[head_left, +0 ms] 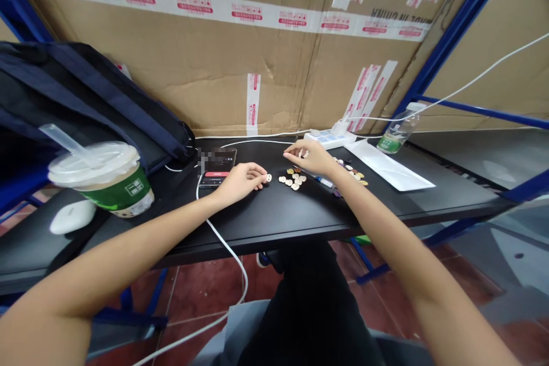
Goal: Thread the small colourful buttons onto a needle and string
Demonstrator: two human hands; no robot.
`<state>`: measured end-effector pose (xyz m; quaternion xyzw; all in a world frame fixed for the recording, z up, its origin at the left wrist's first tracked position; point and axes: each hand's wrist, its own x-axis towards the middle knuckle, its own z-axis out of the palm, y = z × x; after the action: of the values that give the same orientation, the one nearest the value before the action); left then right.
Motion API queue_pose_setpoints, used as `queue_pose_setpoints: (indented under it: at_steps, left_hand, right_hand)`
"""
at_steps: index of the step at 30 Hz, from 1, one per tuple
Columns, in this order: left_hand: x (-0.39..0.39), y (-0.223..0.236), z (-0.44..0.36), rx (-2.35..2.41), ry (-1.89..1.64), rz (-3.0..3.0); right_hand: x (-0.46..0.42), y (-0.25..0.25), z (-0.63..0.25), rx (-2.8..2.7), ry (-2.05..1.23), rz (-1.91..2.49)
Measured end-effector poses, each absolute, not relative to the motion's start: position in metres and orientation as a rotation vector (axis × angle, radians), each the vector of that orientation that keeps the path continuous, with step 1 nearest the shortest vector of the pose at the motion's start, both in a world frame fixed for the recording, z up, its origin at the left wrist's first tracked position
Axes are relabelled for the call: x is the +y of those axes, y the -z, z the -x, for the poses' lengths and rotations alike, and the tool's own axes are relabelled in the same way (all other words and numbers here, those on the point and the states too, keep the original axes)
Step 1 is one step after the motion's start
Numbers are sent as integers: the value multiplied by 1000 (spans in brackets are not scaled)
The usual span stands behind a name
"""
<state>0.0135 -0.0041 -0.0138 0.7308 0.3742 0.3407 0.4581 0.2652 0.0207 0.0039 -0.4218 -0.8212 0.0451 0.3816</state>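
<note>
My left hand (242, 183) is closed, with a cream button (269, 178) pinched at its fingertips just above the black tabletop. To its right lies a loose group of cream buttons (295, 183), with a few tan ones at the back. Above and behind that group is my right hand (315, 155), its fingers curled together. Pale buttons (303, 153) show between the fingers and palm of this hand. A pen (325, 182) lies beneath the right wrist. More buttons (355, 173) in mixed colours are spread beyond the right forearm, which partly hides them.
A phone (218, 167) lies behind my left wrist. A lidded drink cup (114, 180), a white case (72, 217) and a backpack (86, 97) are at left. At right are a white tray (390, 166), a bottle (398, 130) and a power strip (330, 138). A white cable (231, 251) hangs over the front edge.
</note>
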Motion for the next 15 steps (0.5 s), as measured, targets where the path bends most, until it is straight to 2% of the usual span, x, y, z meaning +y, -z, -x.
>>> queue_pose_setpoints:
  at_steps: [3, 6, 11, 15]
  left_hand:
    - [-4, 14, -13, 999, -828, -1916]
    - [-5, 13, -11, 1053, -834, -2046]
    - [-5, 12, -8, 1001, -941, -2376]
    - [-8, 10, -7, 895, -860, -2555]
  right_hand:
    - [41, -12, -287, -2167, -53, 1310]
    - [50, -12, -304, -2201, -227, 1382]
    - [39, -7, -318, -2226, -304, 1342]
    - [27, -11, -318, -2291, -550, 1380]
